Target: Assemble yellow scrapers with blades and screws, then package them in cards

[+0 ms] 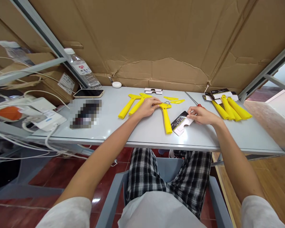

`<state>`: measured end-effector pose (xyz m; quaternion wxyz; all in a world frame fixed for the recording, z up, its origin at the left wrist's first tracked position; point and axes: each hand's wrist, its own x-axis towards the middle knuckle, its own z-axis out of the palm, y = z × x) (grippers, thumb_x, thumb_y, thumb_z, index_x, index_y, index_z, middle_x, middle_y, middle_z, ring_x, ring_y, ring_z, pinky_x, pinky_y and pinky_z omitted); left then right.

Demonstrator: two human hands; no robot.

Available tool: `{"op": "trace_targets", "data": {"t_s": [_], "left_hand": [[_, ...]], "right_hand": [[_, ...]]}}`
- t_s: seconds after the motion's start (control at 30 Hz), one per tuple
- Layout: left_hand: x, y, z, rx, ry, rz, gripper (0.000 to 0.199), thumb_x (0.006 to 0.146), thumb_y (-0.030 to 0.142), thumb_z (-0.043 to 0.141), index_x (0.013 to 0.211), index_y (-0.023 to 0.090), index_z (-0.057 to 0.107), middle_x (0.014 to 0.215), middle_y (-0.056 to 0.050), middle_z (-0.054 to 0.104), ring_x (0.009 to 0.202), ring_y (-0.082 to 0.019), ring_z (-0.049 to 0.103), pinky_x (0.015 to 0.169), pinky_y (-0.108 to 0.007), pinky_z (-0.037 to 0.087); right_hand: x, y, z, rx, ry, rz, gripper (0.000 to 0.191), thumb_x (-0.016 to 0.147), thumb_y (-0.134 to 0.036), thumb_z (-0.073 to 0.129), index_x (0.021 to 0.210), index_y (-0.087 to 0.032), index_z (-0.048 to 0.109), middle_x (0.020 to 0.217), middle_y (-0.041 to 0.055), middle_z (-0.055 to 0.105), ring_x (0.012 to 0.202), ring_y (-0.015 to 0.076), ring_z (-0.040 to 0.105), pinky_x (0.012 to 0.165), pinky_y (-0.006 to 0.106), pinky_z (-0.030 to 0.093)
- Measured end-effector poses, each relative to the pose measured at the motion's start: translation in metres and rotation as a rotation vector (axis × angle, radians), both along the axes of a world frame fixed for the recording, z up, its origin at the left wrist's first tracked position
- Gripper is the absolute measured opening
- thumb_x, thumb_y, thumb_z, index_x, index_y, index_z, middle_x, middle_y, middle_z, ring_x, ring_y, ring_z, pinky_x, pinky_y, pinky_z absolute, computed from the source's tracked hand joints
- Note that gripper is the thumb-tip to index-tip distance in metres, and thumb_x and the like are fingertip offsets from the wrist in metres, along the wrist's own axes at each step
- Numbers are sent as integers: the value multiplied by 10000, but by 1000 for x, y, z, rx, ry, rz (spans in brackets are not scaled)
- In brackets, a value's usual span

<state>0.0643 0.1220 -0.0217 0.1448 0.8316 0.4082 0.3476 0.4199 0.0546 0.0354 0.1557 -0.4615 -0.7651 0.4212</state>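
Yellow scraper (166, 117), a T-shaped plastic tool with a long handle, lies on the pale grey table (137, 133) in front of a seated person, its head under the left hand (149, 106) and its handle pointing back toward the table's near edge. The left hand's fingers are curled down over the head, pressing it flat. Just to the right, the right hand (201, 114) pinches the corner of a packaging card (181, 122), black-printed on one side and white on the other, with a cut-out notch.

The scraper looks light and rigid, moulded in smooth, matte plastic; the handle seems the natural place to grip, while the broad head probably gives the steadier hold against the tabletop. The card appears thin and easily creased, so best taken by an edge.

More loose scrapers (131, 105) lie to the left of the hand, and small yellow blade covers (174, 99) sit beyond it. A pile of carded scrapers (230, 107) rests at the right end, well apart. A phone (88, 93) and a clear water bottle (82, 68) stand at the far left, against a wall of creased brown cardboard (156, 38).
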Motion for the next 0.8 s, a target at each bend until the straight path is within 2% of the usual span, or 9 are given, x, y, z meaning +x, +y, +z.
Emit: {"op": "trace_targets", "data": {"t_s": [0.07, 0.17, 0.27, 0.43, 0.63, 0.8], "left_hand": [[0, 1, -1, 4, -2, 1, 281, 982, 214, 678, 1196, 212, 860, 1263, -104, 800, 1163, -281, 734, 1083, -457, 574], [-1, 3, -2, 0, -10, 7, 292, 980, 208, 666, 1198, 216, 860, 1273, -107, 799, 1167, -286, 731, 1094, -473, 567], [-1, 3, -2, -19, -26, 23, 286, 999, 242, 652, 1196, 225, 859, 1282, -105, 799, 1180, -286, 726, 1114, -486, 559], [-2, 3, -1, -29, -33, 21, 284, 1005, 261, 650, 1188, 205, 860, 1283, -119, 800, 1169, -293, 734, 1123, -491, 552], [-3, 4, -1, -25, -48, 9, 283, 987, 229, 650, 1166, 210, 869, 1272, -116, 808, 1182, -297, 740, 1125, -486, 553], [-2, 3, -1, -2, -47, 10, 293, 966, 204, 650, 1162, 205, 868, 1265, -112, 813, 1190, -293, 741, 1129, -477, 553]], "right_hand": [[1, -13, 0, -55, 5, 47, 455, 986, -667, 648, 974, -248, 471, 590, -68, 564, 434, 93, 426, 452, 252, 306], [4, -32, -2, -82, 5, 66, 419, 1056, -657, 550, 1009, -262, 418, 484, -103, 497, 431, 113, 424, 516, 257, 355], [8, -46, -3, -99, 18, 62, 410, 1079, -654, 513, 1019, -265, 394, 498, -100, 532, 451, 117, 453, 547, 251, 379], [13, -59, -5, -130, 76, 65, 451, 1056, -687, 544, 1011, -264, 394, 548, -99, 551, 443, 108, 485, 508, 238, 364], [24, -66, -9, -112, 197, -24, 501, 998, -698, 643, 961, -263, 396, 587, -93, 546, 437, 104, 499, 445, 227, 342], [-2, -78, -6, -70, 224, -48, 409, 1034, -602, 631, 972, -261, 413, 560, -88, 590, 441, 121, 560, 480, 233, 386]]}}
